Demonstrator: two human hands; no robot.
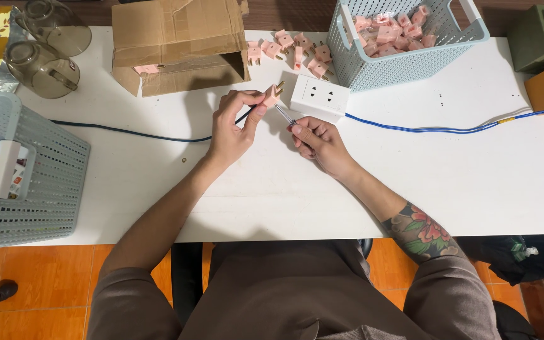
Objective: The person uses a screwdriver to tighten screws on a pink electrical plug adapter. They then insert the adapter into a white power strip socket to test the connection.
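White table (473, 176), frame centre: left hand (231, 129) pinching pink plug (272, 96), prongs tilted up; right hand (322, 143) gripping screwdriver (284, 116), tip against plug, near white socket block (320, 96).

Single view, head-worn camera, looking steeply down from above seated person. Faces forward across white desk (410, 189): near edge low in frame above lap, far edge along top. Moderately close; both forearms enter from bottom, hands near frame centre. Desk's left and right ends cut off. Orange floor under near edge.
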